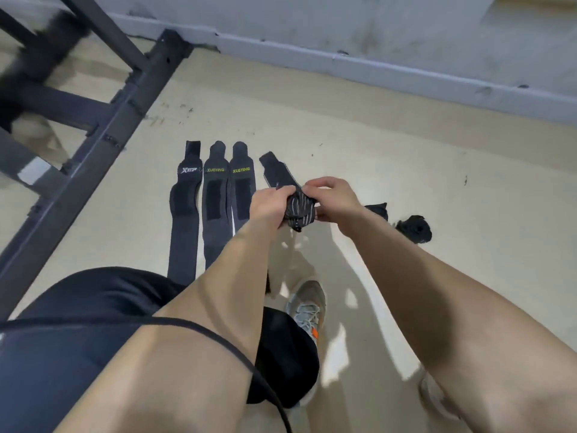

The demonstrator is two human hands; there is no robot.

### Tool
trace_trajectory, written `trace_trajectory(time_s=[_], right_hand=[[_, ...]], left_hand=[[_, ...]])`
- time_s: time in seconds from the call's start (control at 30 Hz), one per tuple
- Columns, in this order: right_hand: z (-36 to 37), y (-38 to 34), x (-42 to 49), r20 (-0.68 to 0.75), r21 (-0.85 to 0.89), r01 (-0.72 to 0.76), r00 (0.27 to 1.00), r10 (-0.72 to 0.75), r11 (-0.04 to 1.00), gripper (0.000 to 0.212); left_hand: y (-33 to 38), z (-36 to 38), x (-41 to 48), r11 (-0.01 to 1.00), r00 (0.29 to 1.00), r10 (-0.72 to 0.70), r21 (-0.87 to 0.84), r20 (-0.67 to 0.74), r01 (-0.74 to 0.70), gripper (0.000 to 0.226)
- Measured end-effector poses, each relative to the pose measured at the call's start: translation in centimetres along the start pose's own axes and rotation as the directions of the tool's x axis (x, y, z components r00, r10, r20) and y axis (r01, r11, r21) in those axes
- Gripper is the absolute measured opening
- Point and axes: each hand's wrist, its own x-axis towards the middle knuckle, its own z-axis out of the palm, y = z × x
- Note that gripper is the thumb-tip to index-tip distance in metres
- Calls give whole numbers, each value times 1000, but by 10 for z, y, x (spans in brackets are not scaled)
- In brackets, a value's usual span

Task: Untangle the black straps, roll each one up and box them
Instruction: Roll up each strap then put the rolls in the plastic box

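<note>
Left hand (269,204): the forearm reaches in from the lower left, and the fingers curl round the left side of the roll.
Right hand (334,200): the forearm comes in from the lower right with the wrist bent, and the thumb and fingertips pinch the roll's top and right side.
Striped strap (299,210): black with thin pale stripes and partly rolled, it is held between both hands above the floor (390,145).
Flat tail (276,170): it lies on the floor toward the wall edge and seems to run into the roll.
XUEYING straps (215,195): 2 lie flat side by side, just left of the hands and lengthwise toward the wall, each with "XUEYING" in yellow-green.
Logo strap (184,214): it lies flat on the far left of the row of 3, with a white logo starting with X. I cannot read the rest.
Rolled bundles (413,228): 2 dark rolls sit on the floor near the right wrist, one half hidden by the forearm.
Metal frame (103,126): dark bars run along the floor's left edge.
Shoe (307,303): grey with an orange tag, below the hands.
</note>
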Motion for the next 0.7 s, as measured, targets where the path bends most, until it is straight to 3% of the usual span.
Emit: trace_trajectory(time_s=[0.1,0.27,0.43,0.57,0.63,0.7], right_hand=[[-18,-38,-35,11,-153,175,984,-176,973,18],[-56,-95,-105,44,-296,363,929,-367,884,32],[-103,-136,-181,27,-603,541,749,-663,586,37],[-136,-156,-238,53,-614,652,596,-801,445,40],[-149,-156,-259,61,-616,666,572,-818,420,34],[-161,-150,-271,14,-586,672,567,-824,453,30]], left_hand=[[42,-6,-33,998,995,57,-42,81,-53,24],[110,-9,-103,991,962,112,-92,250,-92,9],[162,-1,-183,980,892,131,-190,432,-52,22],[179,19,-231,972,790,143,-236,595,2,36],[178,33,-247,970,741,111,-235,662,64,23],[173,47,-253,976,708,79,-200,701,88,30]])
